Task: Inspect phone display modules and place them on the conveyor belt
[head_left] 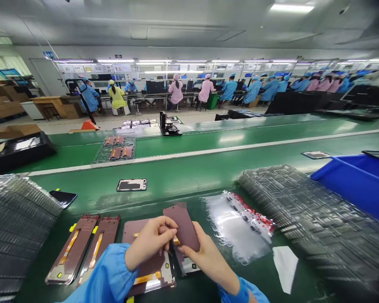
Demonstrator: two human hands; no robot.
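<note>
- Held clear of the bench in both hands: one dark red panel (185,229), tilted, far end raised.
- Left hand (150,242): fingertips closed in a pinch on the orange strip (176,240) at the panel's near left edge.
- Right hand (208,256): closed on the panel's near right edge, fingers behind it.
- Risk, as judged: creasing or tearing of the orange strip. Cause: two holds set close together and pulling against each other.
- Risk, as judged: a slip of the held panel onto the pieces directly beneath the grip, with scuffing. Cause: a hold along one end only.
- Risk, as judged: disturbance of the clear films (236,227) just right of the grip. Cause: a loose, fanned heap within reach of the right sleeve.
- Lying panels (72,248): two side by side left of the grip, one beneath it. Part of a further piece under the right hand, kind unclear.
- Beyond the grip: one frame (132,184), one dark glass piece (63,198), one far tray (115,148) with four panels.
- Right of the grip: one white scrap (286,263), one blue bin (356,185).
- Stacks of clear trays (306,210): two, one right of the grip and one far left. Films not countable.
</note>
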